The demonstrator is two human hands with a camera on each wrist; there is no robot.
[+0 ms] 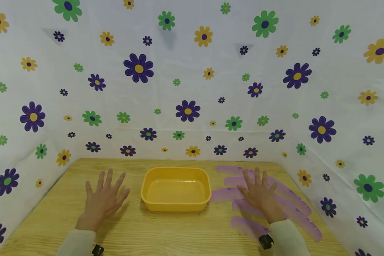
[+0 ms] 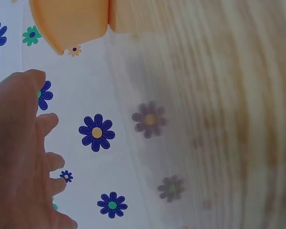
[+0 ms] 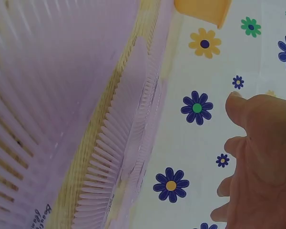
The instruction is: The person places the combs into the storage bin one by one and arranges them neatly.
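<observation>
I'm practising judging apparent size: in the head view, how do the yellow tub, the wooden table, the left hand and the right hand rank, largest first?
1. Wooden table
2. Yellow tub
3. Left hand and right hand: they look about alike, so I leave them unranked.

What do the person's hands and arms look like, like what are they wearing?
The left hand and right hand are bare, with no gloves. Each comes out of a plain off-white sleeve with a small black block by its wrist end.
</observation>
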